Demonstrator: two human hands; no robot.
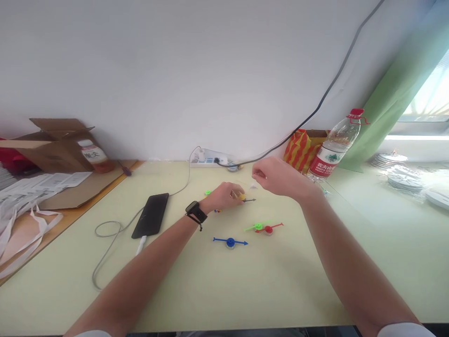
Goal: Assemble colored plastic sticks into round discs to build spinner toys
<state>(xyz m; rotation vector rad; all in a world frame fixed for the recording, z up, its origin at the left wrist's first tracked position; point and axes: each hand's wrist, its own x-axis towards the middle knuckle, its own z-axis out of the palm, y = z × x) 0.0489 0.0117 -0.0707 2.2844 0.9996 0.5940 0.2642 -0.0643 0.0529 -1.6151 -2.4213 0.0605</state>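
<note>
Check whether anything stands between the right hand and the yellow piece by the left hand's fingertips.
Nothing upright shows between the right hand and the yellow piece; only a small whitish scrap appears between them, too blurred to identify. The left hand crowds the yellow piece's left side.

A plain whitish wall (168,84) rises behind the far edge of the pale yellow-green counter (210,290). Toward its far right corner, a green strip (389,98), curtain or wall, slants up beside a window (430,91) glowing with bright daylight.
</note>
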